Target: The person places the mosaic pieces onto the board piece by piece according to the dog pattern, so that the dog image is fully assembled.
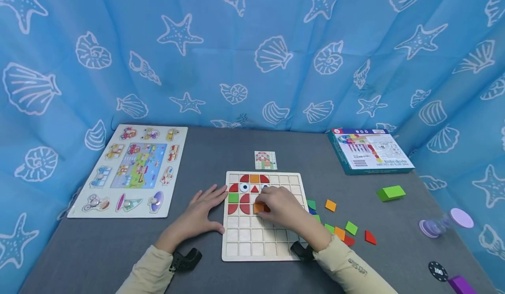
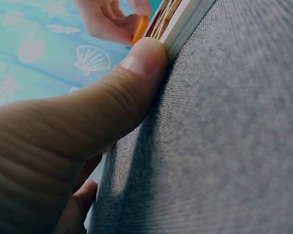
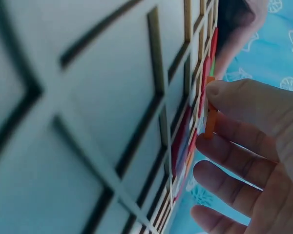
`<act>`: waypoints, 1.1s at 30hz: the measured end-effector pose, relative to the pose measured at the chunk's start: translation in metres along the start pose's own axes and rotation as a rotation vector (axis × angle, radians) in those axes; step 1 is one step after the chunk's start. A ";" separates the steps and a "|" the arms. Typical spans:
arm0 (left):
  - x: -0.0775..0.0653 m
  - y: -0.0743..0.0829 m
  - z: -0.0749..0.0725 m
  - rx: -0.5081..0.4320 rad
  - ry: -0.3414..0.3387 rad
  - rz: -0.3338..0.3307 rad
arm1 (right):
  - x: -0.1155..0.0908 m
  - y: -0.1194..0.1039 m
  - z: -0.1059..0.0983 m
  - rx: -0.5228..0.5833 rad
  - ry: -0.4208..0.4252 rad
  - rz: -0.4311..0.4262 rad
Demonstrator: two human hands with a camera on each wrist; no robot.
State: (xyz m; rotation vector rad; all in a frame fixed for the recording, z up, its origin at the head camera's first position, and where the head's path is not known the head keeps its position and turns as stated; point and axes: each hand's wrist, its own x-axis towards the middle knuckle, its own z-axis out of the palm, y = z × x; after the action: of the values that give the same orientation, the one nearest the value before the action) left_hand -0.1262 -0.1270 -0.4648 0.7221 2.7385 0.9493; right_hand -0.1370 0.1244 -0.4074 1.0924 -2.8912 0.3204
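A wooden grid board [image 1: 244, 237] lies in the middle of the table, its upper left cells filled with red, green and orange pieces and round eye tiles. Between thumb and fingers, my right hand [image 1: 282, 206] pinches an orange square tile [image 1: 258, 207] over the board; the right wrist view shows the tile [image 3: 211, 112] tilted on edge at the grid. My left hand [image 1: 203, 215] lies spread along the board's left side, thumb and fingertips touching its edge. In the left wrist view the thumb [image 2: 141, 63] presses against the board's rim. Part of the board is hidden under my right hand.
A small pattern card [image 1: 265, 160] lies behind the board. Loose tiles [image 1: 351, 228] are scattered to its right. A vehicle peg puzzle [image 1: 179, 154] stands at left, a box [image 1: 371, 151] at back right. A green block [image 1: 391, 193], hourglass-like purple object [image 1: 443, 224] and black disc [image 1: 438, 271] lie further right.
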 end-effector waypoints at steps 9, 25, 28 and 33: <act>0.000 0.003 -0.002 0.004 0.000 0.003 | 0.006 -0.001 0.008 -0.012 -0.023 -0.008; -0.001 0.000 -0.004 -0.021 0.005 0.034 | -0.032 0.038 -0.024 -0.011 0.034 0.167; -0.001 0.000 -0.003 -0.022 0.003 0.039 | -0.058 0.061 -0.032 -0.016 0.066 0.243; 0.000 -0.001 -0.003 -0.019 0.005 0.043 | -0.096 0.087 -0.036 -0.004 0.046 0.388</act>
State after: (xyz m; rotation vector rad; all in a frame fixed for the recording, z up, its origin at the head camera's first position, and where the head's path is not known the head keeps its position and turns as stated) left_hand -0.1273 -0.1292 -0.4635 0.7791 2.7254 0.9859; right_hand -0.1233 0.2575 -0.3982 0.5064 -3.0426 0.3428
